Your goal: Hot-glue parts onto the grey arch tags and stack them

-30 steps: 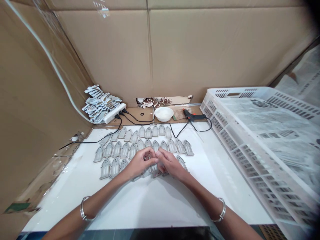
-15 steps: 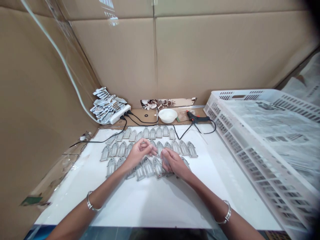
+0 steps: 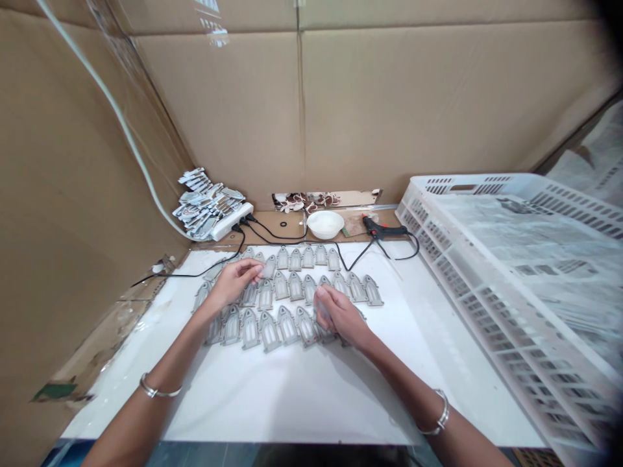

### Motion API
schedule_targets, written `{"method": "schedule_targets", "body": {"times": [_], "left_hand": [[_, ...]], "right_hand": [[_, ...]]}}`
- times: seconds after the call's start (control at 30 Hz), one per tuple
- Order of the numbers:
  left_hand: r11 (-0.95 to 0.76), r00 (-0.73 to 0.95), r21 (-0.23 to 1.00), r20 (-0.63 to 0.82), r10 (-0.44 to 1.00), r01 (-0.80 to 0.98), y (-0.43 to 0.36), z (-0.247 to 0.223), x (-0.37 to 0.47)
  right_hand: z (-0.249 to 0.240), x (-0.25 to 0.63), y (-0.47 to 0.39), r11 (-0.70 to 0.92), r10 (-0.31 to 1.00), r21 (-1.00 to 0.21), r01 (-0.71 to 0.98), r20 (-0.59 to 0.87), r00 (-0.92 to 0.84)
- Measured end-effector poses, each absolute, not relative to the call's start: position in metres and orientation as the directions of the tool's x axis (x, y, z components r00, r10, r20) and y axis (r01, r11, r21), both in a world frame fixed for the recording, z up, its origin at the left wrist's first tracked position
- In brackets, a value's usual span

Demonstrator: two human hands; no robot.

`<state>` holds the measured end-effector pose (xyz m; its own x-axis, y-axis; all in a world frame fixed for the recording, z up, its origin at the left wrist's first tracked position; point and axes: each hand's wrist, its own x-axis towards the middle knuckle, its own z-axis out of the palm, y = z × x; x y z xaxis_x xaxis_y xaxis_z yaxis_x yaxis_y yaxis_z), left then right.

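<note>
Left hand [image 3: 238, 280] shifted left, away from right hand [image 3: 341, 314]; both part-curled, can't tell grip. Grey pointed-arch plates [image 3: 270, 332], pale-centred, three rows toward white counter's [image 3: 292, 395] back edge.

Left forearm [image 3: 187, 344] and right forearm [image 3: 389, 363] bare to frame edge. Silver-coloured bangle [image 3: 152, 392] on left; similar silver-coloured bangle [image 3: 442, 421] on right. Both slim, rounded, shiny, metallic-looking, each with small raised fitting breaking smooth band. Left hand [image 3: 237, 280], right hand [image 3: 338, 314]: both bare. Finer bangle markings too small to read.
</note>
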<state>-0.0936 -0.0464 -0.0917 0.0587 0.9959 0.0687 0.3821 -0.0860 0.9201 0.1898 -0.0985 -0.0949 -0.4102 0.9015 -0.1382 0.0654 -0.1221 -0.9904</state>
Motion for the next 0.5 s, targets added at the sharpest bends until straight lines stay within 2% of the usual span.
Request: {"method": "schedule_targets", "body": {"times": [0.2,0.37,0.5], "left_hand": [[-0.069,0.002,0.927,0.073,0.997,0.369,-0.047,-0.086,-0.099],[-0.094,0.106,0.887,0.051,0.993,0.453,-0.048,-0.084,-0.101],[-0.066,0.167,0.889,-0.013,0.986,0.454,-0.049,-0.089,-0.098]], "right_hand": [[-0.104,0.192,-0.095,-0.113,0.904,-0.993,0.027,-0.115,-0.413],[-0.109,0.194,-0.094,-0.115,0.898,-0.993,0.026,-0.115,-0.425],[-0.109,0.194,-0.094,-0.119,0.897,-0.993,0.022,-0.117,-0.425]]}}
